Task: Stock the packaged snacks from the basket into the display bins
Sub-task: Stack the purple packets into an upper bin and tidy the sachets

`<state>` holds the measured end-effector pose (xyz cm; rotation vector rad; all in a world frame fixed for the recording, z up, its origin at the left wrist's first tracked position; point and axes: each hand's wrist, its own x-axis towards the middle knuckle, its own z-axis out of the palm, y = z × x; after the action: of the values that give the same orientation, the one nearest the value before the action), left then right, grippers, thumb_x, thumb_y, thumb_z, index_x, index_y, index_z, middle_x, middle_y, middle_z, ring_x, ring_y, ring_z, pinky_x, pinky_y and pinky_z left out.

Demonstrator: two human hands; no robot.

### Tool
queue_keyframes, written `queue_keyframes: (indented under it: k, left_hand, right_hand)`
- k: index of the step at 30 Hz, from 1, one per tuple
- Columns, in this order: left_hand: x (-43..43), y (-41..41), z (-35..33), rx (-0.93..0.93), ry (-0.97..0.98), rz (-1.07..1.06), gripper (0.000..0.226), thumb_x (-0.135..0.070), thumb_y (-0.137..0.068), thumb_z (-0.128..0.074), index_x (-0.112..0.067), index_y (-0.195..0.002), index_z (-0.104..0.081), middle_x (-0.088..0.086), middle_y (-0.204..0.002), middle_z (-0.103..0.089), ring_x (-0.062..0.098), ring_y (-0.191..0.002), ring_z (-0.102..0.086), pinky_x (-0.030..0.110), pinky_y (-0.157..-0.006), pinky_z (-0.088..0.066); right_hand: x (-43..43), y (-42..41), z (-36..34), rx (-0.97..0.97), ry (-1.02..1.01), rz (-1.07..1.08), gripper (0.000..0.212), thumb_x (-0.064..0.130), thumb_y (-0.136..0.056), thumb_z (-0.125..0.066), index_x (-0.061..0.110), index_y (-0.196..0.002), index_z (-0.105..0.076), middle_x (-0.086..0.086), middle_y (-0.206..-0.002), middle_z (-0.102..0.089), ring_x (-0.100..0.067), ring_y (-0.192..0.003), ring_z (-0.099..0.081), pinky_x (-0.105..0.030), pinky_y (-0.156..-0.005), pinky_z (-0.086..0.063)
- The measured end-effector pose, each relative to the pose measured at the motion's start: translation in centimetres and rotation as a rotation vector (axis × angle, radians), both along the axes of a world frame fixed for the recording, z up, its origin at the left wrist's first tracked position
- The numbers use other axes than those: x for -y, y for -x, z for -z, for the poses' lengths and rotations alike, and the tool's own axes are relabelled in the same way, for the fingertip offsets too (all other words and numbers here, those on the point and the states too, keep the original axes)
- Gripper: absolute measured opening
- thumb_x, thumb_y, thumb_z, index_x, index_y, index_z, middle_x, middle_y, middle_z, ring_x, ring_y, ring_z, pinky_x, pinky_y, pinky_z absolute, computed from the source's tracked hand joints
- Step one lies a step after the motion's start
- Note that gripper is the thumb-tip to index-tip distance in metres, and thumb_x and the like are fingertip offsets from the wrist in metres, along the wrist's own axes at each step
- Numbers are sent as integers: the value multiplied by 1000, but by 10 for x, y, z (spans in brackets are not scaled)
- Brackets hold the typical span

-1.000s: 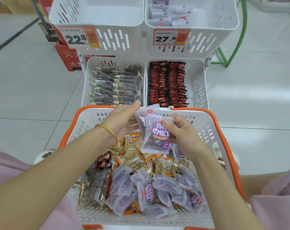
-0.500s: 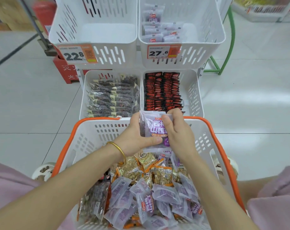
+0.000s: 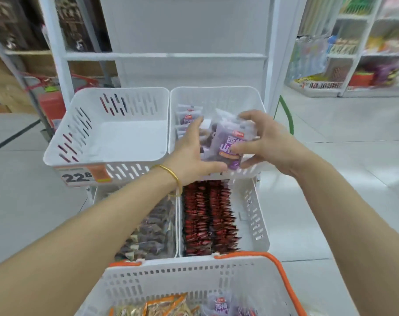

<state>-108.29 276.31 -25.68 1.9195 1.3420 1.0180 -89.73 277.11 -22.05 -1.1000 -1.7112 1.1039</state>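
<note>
Far L, a white top-left bin (image 3: 125, 171) is sitting on the rack w/ a price tag (image 3: 80, 177) reading 22.8 on its front. Under it, dark pkts (image 3: 153, 231) are lying packed in the lower-left bin (image 3: 176, 236). Next R, the left hand (image 3: 191, 153), gold bangle (image 3: 171, 175) on the wrist, is hovering out over the rack. Its grip is clamping the L side of a purple pkt bundle (image 3: 230, 142), thumb underneath. The bundle is hanging over the front part of the top-right bin (image 3: 216, 90), w/ more purple pkts (image 3: 188, 117) lying further back in it. Below, red pkts (image 3: 207, 217) are standing in two rows in the lower-right bin (image 3: 255, 215). The right hand (image 3: 269, 142) is clamping the bundle's R side, thumb across the front, fingers curling over the top. Nearest me, the orange-rimmed basket (image 3: 182, 279) is holding gold-orange pkts (image 3: 162, 307) on the L & basket purple pkts (image 3: 219, 306) on the R.
</note>
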Motion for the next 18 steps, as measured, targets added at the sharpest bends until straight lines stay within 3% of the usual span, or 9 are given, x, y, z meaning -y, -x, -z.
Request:
queue_keyframes:
  k: [1, 3, 5, 6, 8, 12, 14, 18]
  left_hand:
    - [-14, 1, -3, -61, -98, -69, 100, -26, -69, -82, -16, -146, -18, -9, -124, -46, 4, -117, -46, 17, -93, -42]
    - [-41, 8, 1, -332, -277, -220, 76, -34, -78, -72, -13, -139, -33, 2, -131, -46, 19, -123, -42, 25, -100, -34]
    - [-58, 18, 12, -564, -332, -313, 58, -39, -87, -54, -7, -133, -43, 13, -138, -43, 30, -128, -36, 33, -106, -25]
    - [-65, 21, 17, -635, -327, -331, 59, -43, -86, -41, -4, -130, -48, 16, -138, -44, 32, -129, -36, 37, -107, -26]
    - [-72, 23, 25, -713, -309, -345, 72, -48, -78, -21, -4, -125, -53, 18, -137, -45, 34, -129, -37, 46, -107, -29]
    - [-77, 25, 35, -754, -317, -372, 66, -43, -78, -21, -7, -121, -56, 15, -135, -47, 34, -129, -38, 54, -106, -30]
    - [-77, 25, 39, -750, -341, -370, 57, -37, -79, -28, -5, -116, -59, 17, -129, -52, 36, -125, -42, 56, -102, -35]
    - [-77, 25, 38, -747, -308, -364, 56, -35, -77, -30, -5, -115, -59, 17, -128, -52, 36, -125, -42, 56, -103, -35]
  right_hand:
    - [-17, -3, -7, -21, -70, 70, 51, -5, -77, -71, 25, -111, -47, 1, -95, -56, -15, -70, -64, -37, -54, -59]
    - [-52, -5, -14, 3, -213, 206, 54, -5, -77, -70, 26, -114, -44, -1, -97, -58, -18, -72, -63, -33, -53, -58]
    - [-87, 2, -14, 35, -278, 279, 59, -7, -79, -67, 23, -125, -44, -5, -109, -58, -7, -71, -62, -18, -50, -52]
    - [-103, 9, -10, 31, -268, 283, 61, -11, -80, -63, 18, -130, -44, -6, -113, -54, 0, -69, -59, -9, -48, -46]
    - [-134, 24, 4, 84, -235, 272, 62, -17, -81, -57, 10, -134, -42, -6, -120, -47, -5, -76, -54, 0, -45, -36]
    - [-185, 44, 44, 284, -113, 228, 44, -5, -89, -43, 13, -129, -49, -10, -118, -52, -16, -78, -50, -13, -54, -41]
    - [-196, 46, 53, 262, 14, 189, 43, 1, -90, -36, 17, -127, -51, -4, -117, -50, -16, -90, -49, -22, -65, -42]
    - [-198, 52, 51, 265, 108, 64, 47, 4, -90, -35, 17, -135, -44, 3, -125, -43, -14, -109, -40, -26, -80, -36]
